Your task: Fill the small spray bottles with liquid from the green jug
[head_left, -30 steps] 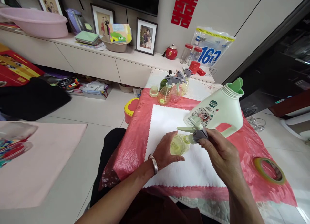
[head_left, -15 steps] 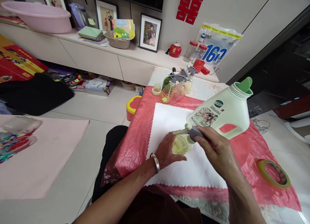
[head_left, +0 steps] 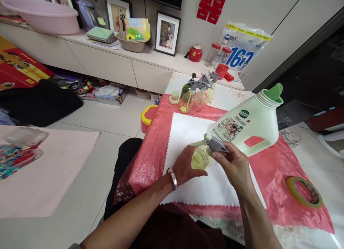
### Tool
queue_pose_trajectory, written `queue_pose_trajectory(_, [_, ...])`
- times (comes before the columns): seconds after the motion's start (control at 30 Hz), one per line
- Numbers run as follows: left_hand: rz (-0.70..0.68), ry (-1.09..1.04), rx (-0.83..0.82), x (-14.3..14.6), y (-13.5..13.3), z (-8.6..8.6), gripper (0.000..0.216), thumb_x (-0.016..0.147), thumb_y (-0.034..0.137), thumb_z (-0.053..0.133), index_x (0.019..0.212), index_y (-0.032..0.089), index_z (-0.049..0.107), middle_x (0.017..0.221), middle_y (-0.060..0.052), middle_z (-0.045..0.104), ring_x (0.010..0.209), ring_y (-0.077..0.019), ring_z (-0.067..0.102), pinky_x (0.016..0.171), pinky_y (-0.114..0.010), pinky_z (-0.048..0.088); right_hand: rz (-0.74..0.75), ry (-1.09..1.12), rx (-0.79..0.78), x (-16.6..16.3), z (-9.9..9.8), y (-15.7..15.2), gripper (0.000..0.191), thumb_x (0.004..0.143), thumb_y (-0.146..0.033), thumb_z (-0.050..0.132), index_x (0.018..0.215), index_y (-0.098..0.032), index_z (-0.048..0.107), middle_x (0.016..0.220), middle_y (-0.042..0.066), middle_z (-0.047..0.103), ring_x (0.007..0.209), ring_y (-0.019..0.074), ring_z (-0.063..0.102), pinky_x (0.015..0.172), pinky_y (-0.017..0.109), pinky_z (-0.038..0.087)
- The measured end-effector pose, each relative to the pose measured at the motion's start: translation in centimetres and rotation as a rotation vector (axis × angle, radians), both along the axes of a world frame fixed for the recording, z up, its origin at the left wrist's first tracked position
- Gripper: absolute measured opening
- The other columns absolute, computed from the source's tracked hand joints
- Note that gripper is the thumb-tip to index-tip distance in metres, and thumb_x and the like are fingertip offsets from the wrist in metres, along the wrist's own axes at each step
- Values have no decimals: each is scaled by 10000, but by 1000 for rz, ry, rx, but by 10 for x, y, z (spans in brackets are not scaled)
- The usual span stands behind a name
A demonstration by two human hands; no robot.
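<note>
My left hand (head_left: 186, 165) is wrapped round the base of a clear yellowish spray bottle (head_left: 201, 158), tipped over the white cloth (head_left: 188, 130). The fingers of my right hand (head_left: 233, 164) grip its grey trigger sprayer head (head_left: 216, 144) at the neck. Whether the head is fully seated on the neck I cannot tell. Just beyond my right hand, a large pale green detergent jug (head_left: 248, 121) with a green spout leans on the table. At the far edge stand several more spray bottles (head_left: 187, 100), next to a pale cap (head_left: 174, 97).
Red plastic sheeting (head_left: 145, 163) covers the table beneath the cloth. A roll of tape (head_left: 304, 192) lies on its right side. To the left, a pink-covered surface (head_left: 67, 163) holds a container of colourful pieces (head_left: 16, 157). A small yellow-and-pink stool (head_left: 148, 116) stands on the floor.
My right hand has shifted slightly left and turned at the wrist, with the sprayer head still in its fingers. My left hand keeps its hold on the bottle.
</note>
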State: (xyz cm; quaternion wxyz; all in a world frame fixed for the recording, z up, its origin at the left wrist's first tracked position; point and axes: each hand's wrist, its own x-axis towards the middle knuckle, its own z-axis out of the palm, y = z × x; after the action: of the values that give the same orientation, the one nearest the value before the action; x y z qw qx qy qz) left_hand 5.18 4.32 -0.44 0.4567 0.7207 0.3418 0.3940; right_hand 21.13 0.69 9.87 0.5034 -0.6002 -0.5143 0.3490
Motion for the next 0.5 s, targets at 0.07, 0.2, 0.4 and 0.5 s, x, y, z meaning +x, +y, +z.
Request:
queue_pose_trajectory(0.07, [0,0,24,0,0,-1,955,609,791,734,1365,260,494,1299,-108,626,1206,-348,578,1033,-540,488,-3,39,-8,-1,-3,0,314,723,-392,847,988,-263,738,857,12,746,702,170,666,656,301,563])
queue_pose_trajectory(0.2, [12,13,59,0,0,-7,1028,618,771,745,1432,241,411,1389,-145,563,1278,-359,550,1082,-565,463,-63,105,31,-4,-15,0,411,702,-382,862,1076,-296,715,978,5,736,835,189,680,748,328,575])
queue_pose_trajectory(0.4, [30,46,60,0,-2,-9,1068,623,723,782,1476,252,344,1413,-156,537,1307,-372,539,1096,-590,455,-45,135,92,-5,-36,1,295,759,-376,819,1026,-279,739,1027,28,687,929,209,624,811,345,527])
queue_pose_trajectory(0.5, [19,34,68,-1,-2,-7,1042,637,686,801,1470,250,352,1411,-156,539,1309,-363,539,1096,-572,463,61,149,83,1,-36,-2,299,813,-387,769,1096,-294,738,1104,49,682,1057,246,610,925,395,496])
